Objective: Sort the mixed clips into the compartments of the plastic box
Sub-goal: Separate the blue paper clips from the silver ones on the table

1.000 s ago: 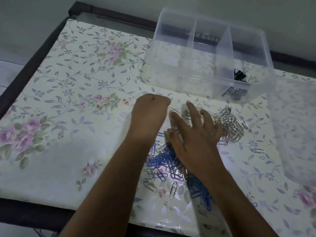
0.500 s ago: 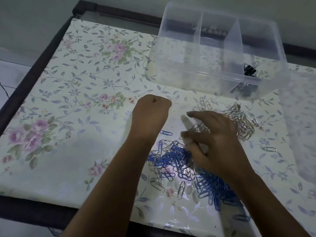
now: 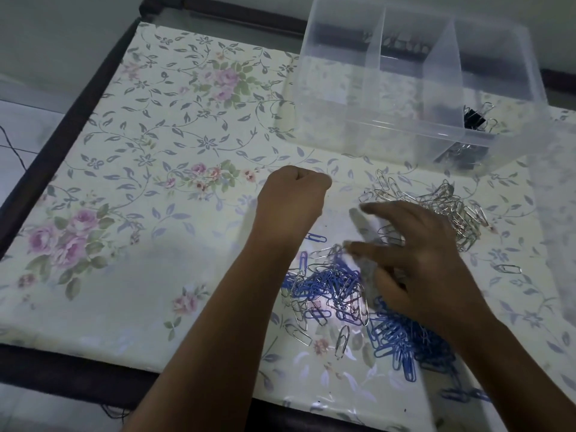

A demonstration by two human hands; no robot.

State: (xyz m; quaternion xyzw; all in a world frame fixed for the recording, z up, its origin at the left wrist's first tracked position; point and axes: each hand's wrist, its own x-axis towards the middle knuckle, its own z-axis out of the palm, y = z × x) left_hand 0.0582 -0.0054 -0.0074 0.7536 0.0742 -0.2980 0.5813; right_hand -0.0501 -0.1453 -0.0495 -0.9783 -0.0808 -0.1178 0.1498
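A clear plastic box (image 3: 358,132) with three compartments stands at the back right; black binder clips (image 3: 473,118) lie in its right compartment. In front of it is a heap of silver paper clips (image 3: 455,210). Nearer me, blue paper clips (image 3: 327,285) lie mixed with some silver ones, and more blue clips (image 3: 402,341) spread under my right wrist. My right hand (image 3: 414,260) hovers over the mixed heap, fingers spread and blurred, fingertips at the clips. My left hand (image 3: 293,198) is a closed fist on the table left of the heaps; its inside is hidden.
The table wears a glossy floral cover (image 3: 156,151) with a dark frame (image 3: 62,132) along the left and front. A translucent sheet or lid (image 3: 558,219) lies at the right edge. One silver clip (image 3: 509,269) lies apart on the right, a lone blue clip (image 3: 315,237) by my left wrist.
My right hand has drawn back from beside the left fist, towards me and to the right, and now spreads over the mixed heap. The left fist has stayed put.
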